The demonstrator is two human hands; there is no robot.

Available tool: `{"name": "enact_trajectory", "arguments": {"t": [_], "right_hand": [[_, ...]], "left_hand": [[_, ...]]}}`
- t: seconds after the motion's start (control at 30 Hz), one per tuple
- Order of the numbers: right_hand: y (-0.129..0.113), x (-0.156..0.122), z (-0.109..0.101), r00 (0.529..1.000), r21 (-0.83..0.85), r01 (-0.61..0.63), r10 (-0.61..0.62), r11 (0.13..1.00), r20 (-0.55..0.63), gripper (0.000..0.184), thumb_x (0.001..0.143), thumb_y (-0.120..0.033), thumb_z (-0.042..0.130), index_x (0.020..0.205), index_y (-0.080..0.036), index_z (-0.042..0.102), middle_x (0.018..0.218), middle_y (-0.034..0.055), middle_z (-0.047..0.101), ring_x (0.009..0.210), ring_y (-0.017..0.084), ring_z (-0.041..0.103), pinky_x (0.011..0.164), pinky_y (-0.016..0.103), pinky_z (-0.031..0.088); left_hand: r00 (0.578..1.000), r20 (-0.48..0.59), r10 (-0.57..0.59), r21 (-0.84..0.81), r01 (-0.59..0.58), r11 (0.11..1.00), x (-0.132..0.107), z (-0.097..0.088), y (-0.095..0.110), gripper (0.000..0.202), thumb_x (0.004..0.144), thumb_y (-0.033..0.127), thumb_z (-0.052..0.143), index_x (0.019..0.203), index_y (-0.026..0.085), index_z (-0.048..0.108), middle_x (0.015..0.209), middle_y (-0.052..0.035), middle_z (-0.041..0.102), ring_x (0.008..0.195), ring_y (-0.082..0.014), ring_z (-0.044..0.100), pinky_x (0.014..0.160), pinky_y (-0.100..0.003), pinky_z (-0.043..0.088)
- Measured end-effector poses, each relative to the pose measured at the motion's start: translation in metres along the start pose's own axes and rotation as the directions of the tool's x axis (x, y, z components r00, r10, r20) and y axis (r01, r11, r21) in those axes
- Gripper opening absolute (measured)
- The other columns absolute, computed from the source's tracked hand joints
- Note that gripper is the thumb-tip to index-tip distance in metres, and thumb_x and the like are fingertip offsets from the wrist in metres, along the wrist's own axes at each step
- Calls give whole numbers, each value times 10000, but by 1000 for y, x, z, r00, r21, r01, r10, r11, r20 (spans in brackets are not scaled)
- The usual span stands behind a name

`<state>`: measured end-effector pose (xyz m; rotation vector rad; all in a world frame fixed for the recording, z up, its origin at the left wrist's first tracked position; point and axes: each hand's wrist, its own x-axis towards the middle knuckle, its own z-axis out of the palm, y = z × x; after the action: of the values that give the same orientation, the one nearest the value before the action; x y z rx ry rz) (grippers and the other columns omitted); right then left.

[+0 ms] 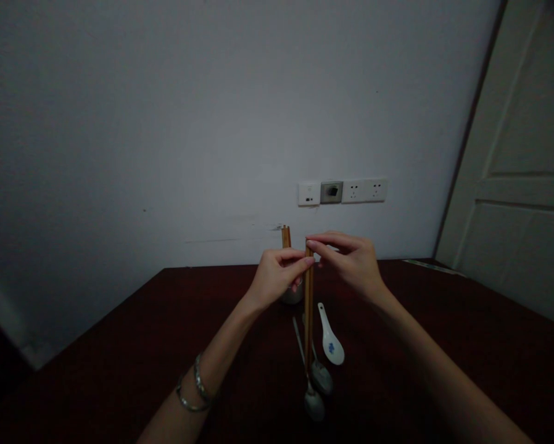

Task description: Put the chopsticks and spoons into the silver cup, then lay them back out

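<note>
Right now we are pinching an upright chopstick (pixel 308 314) by its top end, with the fingers of the left hand (pixel 277 276) and right hand (pixel 351 262) closing on it together, likely so it hangs straight down toward the worktop (pixel 119 370). Two more chopstick ends (pixel 286 236) are poking up above the left fingers, gripped in that fist. Below the fingers three spoons are lying: two metal spoons (pixel 321 377) and one ceramic spoon (pixel 331 345). One white cup (pixel 294 297) is sitting just behind the left fingers.
</note>
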<state>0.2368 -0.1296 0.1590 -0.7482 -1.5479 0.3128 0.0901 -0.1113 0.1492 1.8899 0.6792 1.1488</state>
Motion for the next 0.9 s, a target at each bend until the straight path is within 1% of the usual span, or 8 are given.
{"name": "enact_trajectory", "arguments": {"t": [0.27,0.33,0.43,0.53,0.63,0.7,0.77,0.9], "right_hand": [[0,0,0,1000,20,-18,17,1000,9,179,681,-310,614,763,-172,694,770,56,669,671,150,608,525,247,503],[0,1,-1,997,72,-68,65,995,38,230,654,-306,639,841,-178,684,803,58,674,718,162,614,594,279,516],[1,3,-3,977,200,-206,189,958,101,404,645,-314,646,1028,-192,614,896,69,666,805,176,611,704,334,510],[5,3,-3,910,287,-394,326,873,257,395,656,-325,633,1018,-167,618,926,90,659,841,186,609,773,367,485],[13,-2,3,784,277,-559,389,782,483,361,625,-311,660,944,-141,647,872,94,670,824,189,614,803,386,465],[18,-7,11,726,261,-606,387,752,569,356,610,-304,674,925,-140,652,858,89,671,812,185,614,794,382,464],[22,-12,20,721,259,-607,383,752,577,337,610,-314,676,900,-144,658,858,86,669,801,178,613,763,357,473],[32,-17,35,774,272,-564,385,779,502,318,624,-349,662,864,-139,666,823,87,667,736,159,614,657,293,487]], "left_hand": [[1000,22,-8,28,7,1000,-1,-1,1,300,738,371,537,852,120,657,519,5,521,398,-47,400,389,-187,329],[1000,20,-6,26,6,1000,-1,-1,1,291,736,364,540,851,122,655,528,4,523,403,-47,407,391,-187,332],[1000,-6,-2,16,2,1000,-1,-4,3,282,728,353,551,847,116,649,548,-1,534,404,-45,409,385,-183,337],[999,-52,13,12,-12,1000,1,-12,6,258,720,341,562,791,108,644,514,9,513,386,-42,400,368,-175,336],[994,-107,33,10,-32,999,3,-22,8,233,716,329,567,675,106,620,458,29,471,362,-39,390,354,-168,326],[990,-134,34,6,-33,999,4,-28,7,236,711,332,572,641,109,603,439,36,458,353,-39,389,351,-167,324],[989,-147,22,1,-22,1000,5,-32,5,241,706,341,577,639,110,596,430,39,454,349,-41,392,350,-167,324],[987,-163,0,-15,-2,1000,7,-33,-1,253,697,356,585,637,111,582,425,41,454,349,-43,393,348,-167,319]]}}
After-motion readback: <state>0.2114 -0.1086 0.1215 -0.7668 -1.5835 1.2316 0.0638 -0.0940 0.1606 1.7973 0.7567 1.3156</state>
